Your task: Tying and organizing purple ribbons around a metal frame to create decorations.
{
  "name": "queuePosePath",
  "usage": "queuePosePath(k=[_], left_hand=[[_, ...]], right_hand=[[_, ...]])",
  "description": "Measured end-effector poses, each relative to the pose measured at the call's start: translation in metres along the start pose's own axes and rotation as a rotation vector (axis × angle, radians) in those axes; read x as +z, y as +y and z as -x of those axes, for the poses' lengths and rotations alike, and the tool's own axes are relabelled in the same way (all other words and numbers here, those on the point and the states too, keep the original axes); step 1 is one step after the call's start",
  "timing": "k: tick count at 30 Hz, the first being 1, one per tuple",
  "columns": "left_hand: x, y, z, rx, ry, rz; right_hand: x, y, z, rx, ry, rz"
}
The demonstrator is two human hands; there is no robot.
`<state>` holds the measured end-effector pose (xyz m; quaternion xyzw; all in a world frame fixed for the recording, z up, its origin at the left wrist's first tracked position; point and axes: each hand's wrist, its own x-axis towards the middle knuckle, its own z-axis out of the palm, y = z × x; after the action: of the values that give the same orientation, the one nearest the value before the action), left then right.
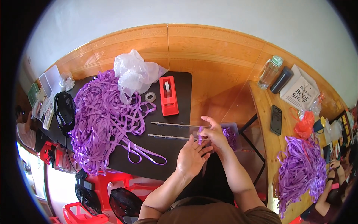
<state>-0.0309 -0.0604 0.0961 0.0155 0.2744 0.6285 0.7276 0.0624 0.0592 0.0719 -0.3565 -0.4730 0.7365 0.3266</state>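
Two thin metal rods [175,124] reach out over the right edge of the black table, side by side. A short band of purple ribbon [200,135] spans them near their right ends. My right hand [218,137] is at that band, its fingers bent against the ribbon and one digit raised away. Palm up, my left hand [192,156] lies just below the nearer rod, fingers spread and nothing visibly held. Some fingertips overlap around the rod ends, so exact contact there is partly hidden. Under the hands, a pale bin [238,142] contains purple pieces.
A large heap of purple ribbon [100,112] covers the black table [149,160] at left, beside a white plastic bag [136,72], tape roll [150,97] and red tape dispenser [169,97]. The wooden table [266,149] holds a phone [276,119], bottle and more ribbon; another person sits beyond.
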Motion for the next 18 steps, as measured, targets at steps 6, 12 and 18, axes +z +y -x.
queuePosePath(k=[6, 12, 18], left_hand=[[-0.001, 0.0, -0.002, 0.004, -0.003, 0.01], [-0.002, 0.0, -0.002, 0.015, -0.023, -0.008], [-0.001, 0.0, -0.002, 0.014, -0.015, 0.015]], right_hand=[[0.0, 0.0, -0.003, 0.006, -0.019, -0.011], [-0.007, 0.007, -0.008, 0.108, -0.086, -0.148], [-0.003, 0.031, -0.01, 0.126, -0.206, -0.541]])
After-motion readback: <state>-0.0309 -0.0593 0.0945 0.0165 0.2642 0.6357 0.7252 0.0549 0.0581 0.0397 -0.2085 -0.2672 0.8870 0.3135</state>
